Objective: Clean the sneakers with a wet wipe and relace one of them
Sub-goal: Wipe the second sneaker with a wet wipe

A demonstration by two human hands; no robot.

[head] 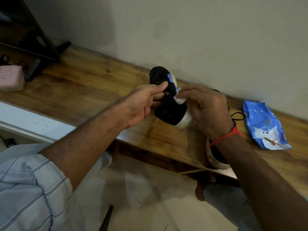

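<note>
Sneaker [168, 104] held above wooden table [86, 84] beside pale wall [200, 30].

I note a black fabric sneaker [168, 100] with a blue side patch and a cream-white sole. The crumpled wipe [179, 98] is white. The flat plastic wipe packet [265, 125] is blue with white print. The plank table [80, 84] is warm brown woodgrain. The rounded box [11, 78] is pink. The wrist thread [228, 135] is red. The sleeve [28, 189] is pale blue, striped.
</note>
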